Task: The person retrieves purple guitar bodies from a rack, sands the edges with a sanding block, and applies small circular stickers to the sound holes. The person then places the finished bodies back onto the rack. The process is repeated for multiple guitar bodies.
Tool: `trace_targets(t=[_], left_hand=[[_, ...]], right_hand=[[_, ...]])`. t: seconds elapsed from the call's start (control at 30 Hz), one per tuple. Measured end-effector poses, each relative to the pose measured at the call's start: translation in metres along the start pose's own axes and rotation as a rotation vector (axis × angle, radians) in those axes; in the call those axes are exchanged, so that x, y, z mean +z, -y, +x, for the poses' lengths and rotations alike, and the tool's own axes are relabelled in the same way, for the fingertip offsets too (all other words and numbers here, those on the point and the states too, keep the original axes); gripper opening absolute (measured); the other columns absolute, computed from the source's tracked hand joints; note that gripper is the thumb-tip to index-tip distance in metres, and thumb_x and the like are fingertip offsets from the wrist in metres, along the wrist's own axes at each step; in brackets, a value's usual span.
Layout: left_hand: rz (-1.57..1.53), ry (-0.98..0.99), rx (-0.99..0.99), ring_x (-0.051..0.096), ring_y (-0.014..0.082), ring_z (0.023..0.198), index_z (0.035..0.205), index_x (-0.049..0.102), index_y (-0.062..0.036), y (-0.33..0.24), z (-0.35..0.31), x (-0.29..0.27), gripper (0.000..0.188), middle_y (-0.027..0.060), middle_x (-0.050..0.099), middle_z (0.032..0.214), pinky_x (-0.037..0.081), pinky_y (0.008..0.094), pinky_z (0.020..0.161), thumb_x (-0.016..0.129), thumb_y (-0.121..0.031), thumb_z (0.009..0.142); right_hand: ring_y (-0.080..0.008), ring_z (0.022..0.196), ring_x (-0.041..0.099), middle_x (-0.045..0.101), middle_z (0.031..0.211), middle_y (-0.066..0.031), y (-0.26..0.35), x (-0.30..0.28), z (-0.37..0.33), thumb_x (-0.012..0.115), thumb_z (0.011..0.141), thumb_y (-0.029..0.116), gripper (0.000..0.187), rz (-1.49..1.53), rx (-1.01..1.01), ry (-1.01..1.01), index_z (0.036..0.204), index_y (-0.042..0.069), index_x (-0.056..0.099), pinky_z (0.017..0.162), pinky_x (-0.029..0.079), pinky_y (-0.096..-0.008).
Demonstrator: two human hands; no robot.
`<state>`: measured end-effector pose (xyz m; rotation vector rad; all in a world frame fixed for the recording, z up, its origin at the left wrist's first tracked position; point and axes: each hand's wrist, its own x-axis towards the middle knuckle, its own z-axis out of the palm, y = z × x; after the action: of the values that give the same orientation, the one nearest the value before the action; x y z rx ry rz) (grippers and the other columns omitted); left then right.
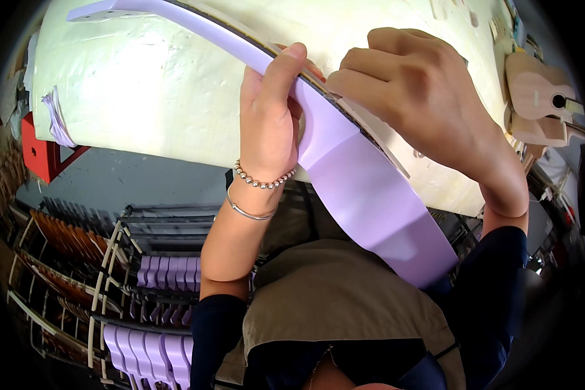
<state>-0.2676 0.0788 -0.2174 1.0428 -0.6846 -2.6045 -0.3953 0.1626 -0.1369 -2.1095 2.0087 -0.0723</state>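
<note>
A lilac ukulele [377, 188] is tilted on its side, its body resting near my lap and its headstock reaching to the upper left over the table. My left hand [270, 123] is wrapped round the neck close to the body, thumb over the fretboard edge. A beaded bracelet and a thin bangle are on that wrist. Above the fretboard, my right hand [419, 91] is closed with fingers curled, its fingertips at the fretboard edge. Whatever those fingers pinch is hidden. A thin pale strip [390, 159] shows along the fretboard's edge near the body.
A pale-topped table [156, 97] spreads in front of me, with a bundle of lilac strips [58, 117] and a red block [39, 149] at its left edge. Racks with several lilac bodies [146, 351] stand at lower left. Unpainted ukuleles [533, 91] are at the right.
</note>
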Motion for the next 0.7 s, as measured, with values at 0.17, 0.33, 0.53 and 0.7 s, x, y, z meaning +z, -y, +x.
trace_targets(t=[0.17, 0.33, 0.53, 0.7], left_hand=[[-0.055, 0.07, -0.027, 0.056, 0.021, 0.075, 0.078, 0.055, -0.0026, 0.001, 0.0, -0.007, 0.026, 0.009, 0.058, 0.078, 0.045, 0.0317, 0.072, 0.053, -0.027, 0.087], [-0.028, 0.032, 0.019, 0.056, 0.0165, 0.068, 0.083, 0.05, -0.0025, 0.001, 0.0, -0.001, 0.023, 0.0082, 0.057, 0.074, 0.045, 0.0281, 0.065, 0.054, -0.025, 0.087], [-0.059, 0.032, 0.005, 0.057, 0.0155, 0.065, 0.087, 0.049, -0.0023, 0.003, 0.001, -0.003, 0.022, 0.0081, 0.057, 0.072, 0.046, 0.0272, 0.062, 0.054, -0.024, 0.086], [-0.05, 0.029, 0.028, 0.058, 0.0166, 0.064, 0.088, 0.049, -0.002, 0.004, 0.001, -0.002, 0.022, 0.0085, 0.057, 0.072, 0.046, 0.0284, 0.062, 0.054, -0.023, 0.086]], right_hand=[[-0.018, 0.061, 0.05, 0.052, 0.065, 0.0008, 0.002, -0.014, -0.009, 0.059, 0.061, 0.008, 0.017, 0.025, -0.005, 0.216, 0.078, 0.01, 0.059, 0.052, 0.043, -0.0303], [-0.0178, 0.06, 0.049, 0.05, 0.063, 0.0006, -0.001, -0.009, -0.01, 0.059, 0.06, 0.008, 0.016, 0.035, -0.019, 0.143, 0.076, 0.009, 0.058, 0.051, 0.042, -0.0306], [-0.0177, 0.06, 0.049, 0.049, 0.063, 0.0005, 0.003, -0.012, -0.01, 0.058, 0.061, 0.01, 0.014, 0.014, 0.001, 0.161, 0.075, 0.009, 0.057, 0.051, 0.042, -0.0297], [-0.0175, 0.06, 0.049, 0.049, 0.062, 0.0002, 0.002, -0.016, -0.017, 0.058, 0.061, 0.011, 0.01, 0.042, 0.008, 0.236, 0.068, 0.009, 0.053, 0.05, 0.041, -0.0302]])
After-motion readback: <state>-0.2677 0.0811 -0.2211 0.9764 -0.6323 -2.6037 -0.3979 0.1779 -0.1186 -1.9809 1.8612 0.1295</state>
